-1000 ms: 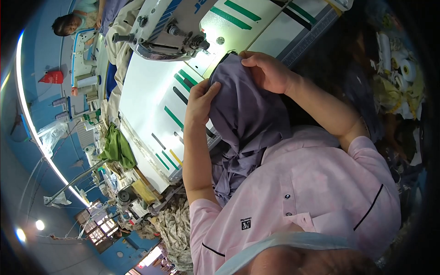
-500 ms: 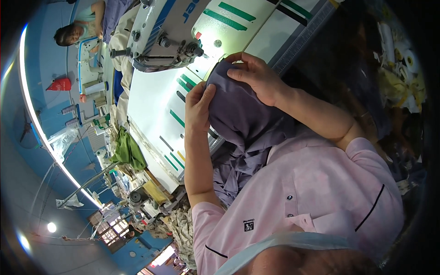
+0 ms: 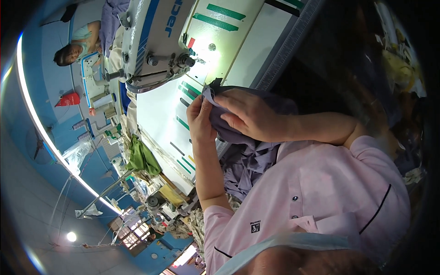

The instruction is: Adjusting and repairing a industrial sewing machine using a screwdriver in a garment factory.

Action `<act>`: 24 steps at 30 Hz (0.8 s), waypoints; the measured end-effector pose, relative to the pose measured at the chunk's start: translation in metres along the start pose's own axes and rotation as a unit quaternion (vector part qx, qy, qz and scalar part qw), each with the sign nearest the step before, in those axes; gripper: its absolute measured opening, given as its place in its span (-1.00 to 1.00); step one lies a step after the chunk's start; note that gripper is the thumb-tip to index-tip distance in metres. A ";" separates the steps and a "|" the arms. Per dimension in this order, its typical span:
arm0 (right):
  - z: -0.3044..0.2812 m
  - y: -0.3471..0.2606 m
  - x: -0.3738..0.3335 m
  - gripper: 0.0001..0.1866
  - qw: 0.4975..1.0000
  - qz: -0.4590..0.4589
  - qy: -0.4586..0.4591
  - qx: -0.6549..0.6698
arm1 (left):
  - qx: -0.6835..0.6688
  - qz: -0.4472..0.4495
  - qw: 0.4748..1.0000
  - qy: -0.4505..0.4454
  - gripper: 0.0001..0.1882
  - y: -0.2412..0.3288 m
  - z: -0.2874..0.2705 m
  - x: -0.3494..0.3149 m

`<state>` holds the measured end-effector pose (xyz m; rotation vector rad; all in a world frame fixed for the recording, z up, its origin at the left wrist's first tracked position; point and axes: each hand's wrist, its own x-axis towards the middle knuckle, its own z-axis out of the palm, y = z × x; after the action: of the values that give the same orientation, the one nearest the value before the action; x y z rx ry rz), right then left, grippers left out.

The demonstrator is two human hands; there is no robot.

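A purple cloth [image 3: 229, 129], gathered and folded, is held up in front of the sewing machine [image 3: 153, 43]. My left hand [image 3: 200, 120] is closed on its left edge, pinching a turned-up flap between thumb and fingers. A small dark strip [image 3: 214, 86] sticks out at the cloth's upper corner. My right hand [image 3: 254, 117] lies over the cloth, fingers stretched toward the pinched edge and thumb apart from them. The rest of the cloth hangs in loose folds toward my lap. The machine's needle area is lit, and the cloth is apart from it.
The white sewing table [image 3: 158, 110] carries green and black tape strips, with a ruler-marked edge [image 3: 293, 41] on the right. A green cloth [image 3: 142, 156] lies left of the table. Another person [image 3: 75, 50] sits at a machine at the far left. Scraps and spools [image 3: 398, 68] lie at right.
The cloth and both hands have come away from the needle area, toward me. My right hand has gone from gripping the upper edge to lying across the cloth; the dark strip now shows.
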<state>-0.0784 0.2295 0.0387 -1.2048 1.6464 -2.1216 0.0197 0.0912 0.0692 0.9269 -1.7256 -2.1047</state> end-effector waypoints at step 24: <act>-0.015 0.013 0.020 -0.72 0.989 0.110 -0.039 0.093 | -0.109 -0.011 0.994 0.002 -0.74 -0.013 -0.002 0.004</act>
<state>-0.1060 0.2236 0.0361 -0.9878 1.4387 -2.0146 0.0203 0.0909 0.0551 0.8886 -1.4511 -2.2471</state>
